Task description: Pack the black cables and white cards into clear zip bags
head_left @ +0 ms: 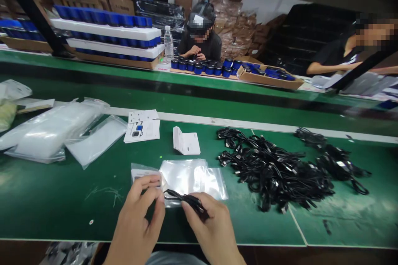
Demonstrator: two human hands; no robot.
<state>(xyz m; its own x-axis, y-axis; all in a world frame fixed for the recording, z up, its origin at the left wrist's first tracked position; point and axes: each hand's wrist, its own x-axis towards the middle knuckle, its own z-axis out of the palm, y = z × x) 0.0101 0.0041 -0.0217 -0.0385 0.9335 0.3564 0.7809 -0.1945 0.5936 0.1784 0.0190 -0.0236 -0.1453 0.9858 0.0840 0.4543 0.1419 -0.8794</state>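
Note:
My right hand (214, 227) grips a bundled black cable (189, 201) between thumb and fingers, its looped end pointing left. Closed at the edge of a small clear plastic bag (140, 169) is my left hand (141, 215); a printed paper seems to lie inside that bag. The cable's left end meets the bag's edge by my left fingertips. Just beyond both hands, flat clear bags (189, 172) lie overlapping on the green table. Behind them stands a folded stack of white leaflets (188, 143), and to its left are printed cards (144, 130).
A large heap of black cables (273, 169) covers the table's right side. Plastic packs of white bags (59, 126) lie at left. Across the bench, blue-and-black round items (205, 67) stand near a water bottle (168, 43). Two people work there.

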